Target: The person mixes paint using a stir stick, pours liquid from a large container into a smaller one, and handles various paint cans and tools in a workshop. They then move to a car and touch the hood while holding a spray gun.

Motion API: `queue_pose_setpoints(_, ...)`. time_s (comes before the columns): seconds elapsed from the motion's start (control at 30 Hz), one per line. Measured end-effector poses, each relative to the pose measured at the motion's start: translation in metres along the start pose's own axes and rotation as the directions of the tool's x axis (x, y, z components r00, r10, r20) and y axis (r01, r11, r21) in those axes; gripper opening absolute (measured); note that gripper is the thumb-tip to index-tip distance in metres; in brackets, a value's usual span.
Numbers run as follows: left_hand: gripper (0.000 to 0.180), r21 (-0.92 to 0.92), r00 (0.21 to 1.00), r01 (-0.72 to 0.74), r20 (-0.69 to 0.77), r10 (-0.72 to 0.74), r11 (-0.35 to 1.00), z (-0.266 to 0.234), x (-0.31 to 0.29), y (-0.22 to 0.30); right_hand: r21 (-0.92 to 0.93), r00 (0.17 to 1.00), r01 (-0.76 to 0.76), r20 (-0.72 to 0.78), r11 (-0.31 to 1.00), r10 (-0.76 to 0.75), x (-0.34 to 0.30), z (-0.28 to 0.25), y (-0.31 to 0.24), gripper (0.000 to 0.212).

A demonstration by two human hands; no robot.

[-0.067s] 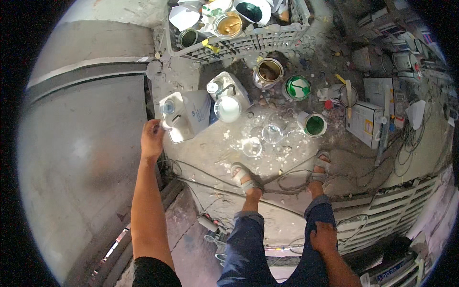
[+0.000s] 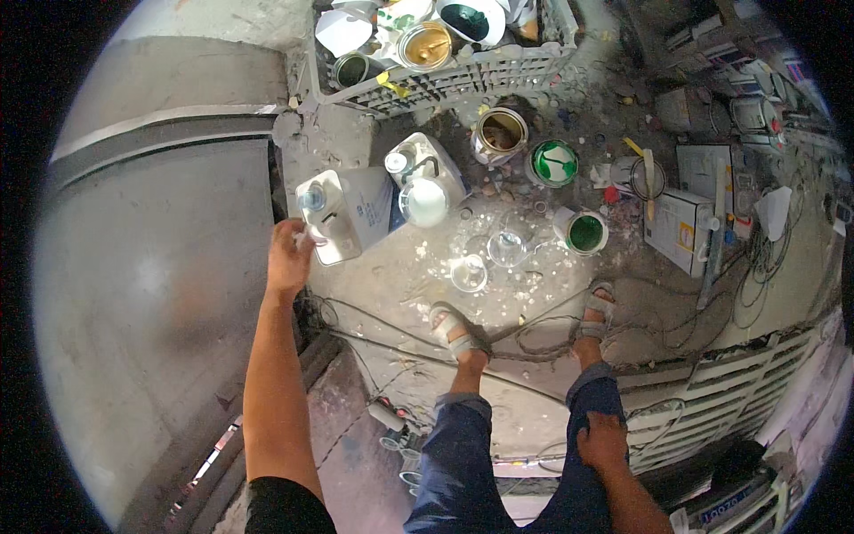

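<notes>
My left hand (image 2: 289, 262) is closed at the near left corner of a white plastic jug (image 2: 336, 242). Its fingertips pinch a small white piece that looks like a cap (image 2: 301, 238), partly hidden by the fingers. The jug's round spout (image 2: 312, 198) rises from its top, beyond my fingers. Behind it to the right stands a second white jug (image 2: 427, 147) with a white lid and dark handle. A round white container (image 2: 424, 203) sits in front of that one. My right hand (image 2: 605, 442) rests on my right knee, fingers lying over the jeans, holding nothing.
A grey crate (image 2: 471, 80) of used paint cans stands at the back. Opened cans with brown paint (image 2: 500, 133), and green paint (image 2: 553, 164) (image 2: 584, 233) stand on the floor. Clear plastic cups (image 2: 469, 273) lie nearer. Cables (image 2: 391, 343) run past my feet; cardboard boxes (image 2: 678, 233) stand right.
My left hand has moved slightly right and up, closer against the jug's corner. The right hand stays on the knee.
</notes>
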State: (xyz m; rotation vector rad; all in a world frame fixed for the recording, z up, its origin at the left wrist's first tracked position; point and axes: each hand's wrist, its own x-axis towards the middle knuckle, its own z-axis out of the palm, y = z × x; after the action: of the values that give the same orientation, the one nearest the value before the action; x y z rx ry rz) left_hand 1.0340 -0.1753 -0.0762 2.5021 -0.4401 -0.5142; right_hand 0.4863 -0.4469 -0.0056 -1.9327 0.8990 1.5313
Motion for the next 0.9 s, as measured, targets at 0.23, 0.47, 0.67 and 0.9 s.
queue_pose_setpoints(0.23,0.034,0.244,0.963,-0.068,0.268,0.0,0.967,0.02,0.019,0.032,-0.005,0.997,0.038,-0.065,0.999,-0.038,0.0,0.008,0.003,0.047)
queue_pose_setpoints(0.47,0.027,0.011,0.847,0.194,0.502,-0.173,0.981,-0.003,0.003,-0.019,-0.008,0.996,0.034,-0.088,0.999,-0.035,-0.002,0.012,0.002,0.047)
queue_pose_setpoints(0.67,0.019,0.1,0.886,0.163,0.422,-0.19,0.982,-0.048,-0.085,0.036,-0.032,0.985,0.076,-0.151,0.997,-0.08,-0.001,0.023,0.006,0.047)
queue_pose_setpoints(0.9,0.011,-0.017,0.823,0.349,0.483,-0.298,0.937,-0.084,-0.2,0.15,0.165,0.962,0.237,-0.18,0.957,-0.207,0.021,0.026,0.009,0.041)
